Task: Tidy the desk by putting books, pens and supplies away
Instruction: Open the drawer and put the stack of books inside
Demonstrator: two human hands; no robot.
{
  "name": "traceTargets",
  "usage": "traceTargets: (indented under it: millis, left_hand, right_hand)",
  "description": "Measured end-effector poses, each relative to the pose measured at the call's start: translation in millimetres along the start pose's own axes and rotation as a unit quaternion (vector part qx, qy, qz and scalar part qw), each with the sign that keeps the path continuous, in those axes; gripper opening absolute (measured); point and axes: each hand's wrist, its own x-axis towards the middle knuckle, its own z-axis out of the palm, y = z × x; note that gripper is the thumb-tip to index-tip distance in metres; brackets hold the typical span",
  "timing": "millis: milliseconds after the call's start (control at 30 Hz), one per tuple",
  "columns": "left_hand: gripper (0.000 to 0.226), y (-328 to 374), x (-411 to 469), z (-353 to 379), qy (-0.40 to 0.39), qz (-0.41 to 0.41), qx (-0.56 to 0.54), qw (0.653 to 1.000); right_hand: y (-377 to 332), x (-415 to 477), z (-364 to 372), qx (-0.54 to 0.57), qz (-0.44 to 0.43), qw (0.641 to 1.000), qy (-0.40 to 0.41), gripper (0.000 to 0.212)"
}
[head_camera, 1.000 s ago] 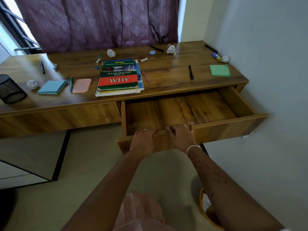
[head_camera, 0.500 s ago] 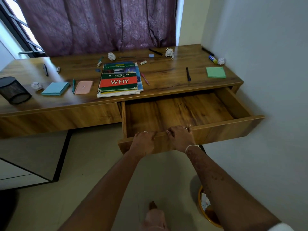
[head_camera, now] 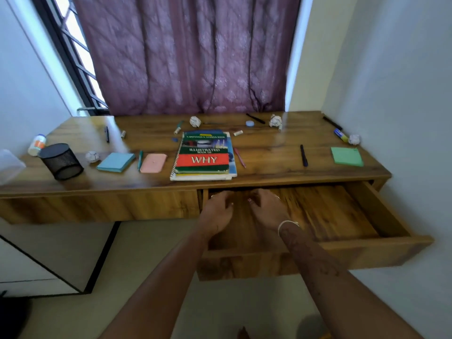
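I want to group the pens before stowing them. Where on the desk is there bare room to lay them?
Bare wood lies between the red pen and the black pen, and between that pen and the green sticky notes. The open drawer is bare right of the right hand. Crowded: the left stretch from mesh cup to pink case.

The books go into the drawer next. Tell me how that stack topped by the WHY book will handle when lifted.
Probably heavy for one hand: the book stack holds several volumes. The glossy WHY book on top may slide off if tilted. The spiral-bound book at the bottom looks thin, so it could sag unless supported underneath.
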Motion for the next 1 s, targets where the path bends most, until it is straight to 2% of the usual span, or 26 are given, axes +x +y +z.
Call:
traceTargets:
  millis: [167, 233, 333, 467, 600, 667, 767, 867, 1000]
  left_hand:
    - [0.040, -27, 56, -47, 0.088, -0.075, -0.065, 0.991]
    - [0.039, -38, 73, -63, 0.124, -0.093, -0.055, 0.986]
    - [0.043, -55, 100, -81, 0.159, -0.137, -0.054, 0.976]
    - [0.049, -80, 135, -86, 0.149, -0.212, -0.055, 0.964]
    - [0.056, -88, 156, -80, 0.134, -0.275, -0.014, 0.952]
    - [0.057, -89, 167, -82, 0.134, -0.306, 0.005, 0.942]
    - [0.046, -95, 183, -93, 0.134, -0.339, -0.075, 0.928]
    - [0.023, -98, 193, -103, 0.121, -0.340, -0.180, 0.915]
    - [0.017, -90, 193, -120, 0.092, -0.346, -0.305, 0.882]
  right_hand:
    - [-32, 68, 4, 0.052, -0.020, 0.998, -0.007, 0.038]
    - [-41, 90, 7, 0.074, -0.014, 0.997, -0.005, 0.039]
    - [-48, 123, 17, 0.128, 0.007, 0.992, -0.012, 0.050]
    - [-54, 159, 35, 0.167, 0.050, 0.985, -0.011, 0.051]
    - [-53, 176, 45, 0.113, 0.087, 0.990, 0.014, 0.033]
    - [-49, 178, 51, 0.087, 0.070, 0.993, 0.026, 0.042]
    - [-45, 178, 52, 0.064, 0.052, 0.996, 0.030, 0.054]
    - [-46, 180, 48, 0.062, 0.037, 0.997, 0.017, 0.051]
    - [-45, 185, 42, 0.084, 0.048, 0.995, -0.007, 0.051]
